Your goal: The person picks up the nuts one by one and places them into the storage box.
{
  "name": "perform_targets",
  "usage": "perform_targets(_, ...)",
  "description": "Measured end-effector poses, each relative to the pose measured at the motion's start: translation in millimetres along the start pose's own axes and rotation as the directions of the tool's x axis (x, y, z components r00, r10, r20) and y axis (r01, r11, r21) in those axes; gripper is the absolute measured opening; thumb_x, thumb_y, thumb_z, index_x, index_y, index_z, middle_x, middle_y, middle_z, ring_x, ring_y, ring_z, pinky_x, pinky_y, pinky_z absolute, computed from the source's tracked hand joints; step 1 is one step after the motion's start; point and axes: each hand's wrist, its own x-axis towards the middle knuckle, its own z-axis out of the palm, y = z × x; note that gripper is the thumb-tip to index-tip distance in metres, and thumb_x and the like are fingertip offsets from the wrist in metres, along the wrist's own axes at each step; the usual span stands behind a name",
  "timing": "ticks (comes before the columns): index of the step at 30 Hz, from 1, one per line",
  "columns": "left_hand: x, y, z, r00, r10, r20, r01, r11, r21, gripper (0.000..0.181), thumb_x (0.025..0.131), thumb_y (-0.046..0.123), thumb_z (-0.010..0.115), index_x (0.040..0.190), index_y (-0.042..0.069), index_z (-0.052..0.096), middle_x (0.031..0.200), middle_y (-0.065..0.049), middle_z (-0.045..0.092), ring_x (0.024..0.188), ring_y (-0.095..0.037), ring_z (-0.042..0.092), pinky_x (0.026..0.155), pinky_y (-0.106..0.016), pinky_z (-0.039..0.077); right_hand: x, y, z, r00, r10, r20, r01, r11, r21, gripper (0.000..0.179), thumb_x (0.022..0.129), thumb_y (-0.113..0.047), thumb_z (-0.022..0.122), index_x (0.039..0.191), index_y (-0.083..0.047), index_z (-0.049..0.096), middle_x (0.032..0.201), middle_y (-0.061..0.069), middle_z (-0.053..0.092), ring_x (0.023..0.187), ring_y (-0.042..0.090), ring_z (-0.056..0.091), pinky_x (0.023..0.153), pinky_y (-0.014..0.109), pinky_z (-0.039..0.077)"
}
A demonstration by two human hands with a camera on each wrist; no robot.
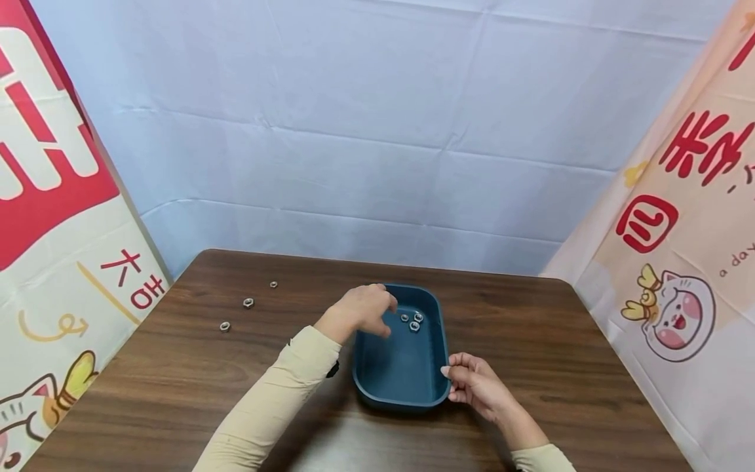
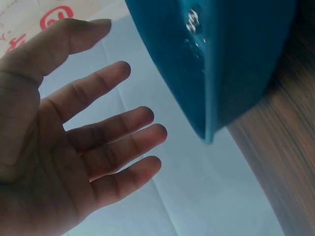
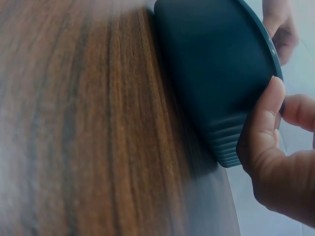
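Observation:
A blue rectangular tray (image 1: pixel 402 370) with rounded corners stands on the wooden table. Three metal hex nuts (image 1: pixel 415 326) lie grouped on its floor, toward the far end. Over the tray's left rim reaches my left hand (image 1: pixel 367 311), fingers spread and palm bare. The left wrist view shows the same loosely extended fingers (image 2: pixel 106 93) beside the tray wall, holding nothing. My right hand (image 1: pixel 476 385) pinches the tray's right rim near the front corner, thumb on one side and fingers on the other; the right wrist view shows this thumb (image 3: pixel 270 98) at the rim.
Three more nuts lie apart on the left of the table (image 1: pixel 507 328): a small one (image 1: pixel 274 284) farthest back, a larger one (image 1: pixel 248 303) and another (image 1: pixel 225 326) nearer. A pale cloth (image 1: pixel 366 131) hangs behind, with printed cloths on both sides.

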Motion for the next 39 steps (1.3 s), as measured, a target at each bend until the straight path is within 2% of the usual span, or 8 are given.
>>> perform_targets(8,-9.2,-15.7,-1.2,0.999,-0.044,-0.026,0.045,0.999,0.007,0.035,0.080,0.032,0.072,0.111,0.017,0.068,0.109,-0.004,0.057,0.090,-0.016,0.056,0.073,-0.032,0.049,-0.7,0,0,1.000,0.004,0.014,-0.004,1.000,0.004,0.014,0.089,-0.003,0.056,0.095,-0.005,0.043,0.072,0.004,0.048,0.055,0.010,0.053,0.054,0.022,0.050)
perform_targets(19,-22.8,-35.8,4.5,0.997,-0.064,-0.051,0.065,0.997,0.033,0.032,0.081,0.027,0.072,0.110,0.015,0.068,0.102,-0.003,0.058,0.089,-0.016,0.055,0.071,-0.031,0.049,-1.5,0,0,1.000,0.007,0.007,-0.007,1.000,-0.007,0.014,0.089,-0.005,0.057,0.095,-0.005,0.044,0.071,0.004,0.049,0.055,0.010,0.053,0.054,0.023,0.050)
perform_targets(33,-40.1,-63.9,11.2,0.989,-0.144,-0.045,0.144,0.990,-0.003,0.046,0.078,0.028,0.075,0.119,0.010,0.063,0.110,-0.009,0.057,0.095,-0.022,0.057,0.075,-0.036,0.049,-2.2,0,0,1.000,0.017,-0.007,-0.017,1.000,-0.007,0.016,0.088,-0.004,0.057,0.095,-0.005,0.043,0.071,0.004,0.048,0.055,0.010,0.051,0.053,0.023,0.050)
perform_targets(39,-49.2,-77.2,13.9,0.984,-0.172,-0.048,0.173,0.985,0.011,0.048,0.079,0.029,0.074,0.120,0.008,0.063,0.109,-0.011,0.057,0.092,-0.023,0.058,0.073,-0.037,0.050,-1.9,0,0,1.000,0.013,-0.001,-0.013,1.000,-0.006,0.015,0.089,-0.004,0.057,0.095,-0.006,0.043,0.071,0.004,0.048,0.055,0.010,0.051,0.053,0.022,0.049)
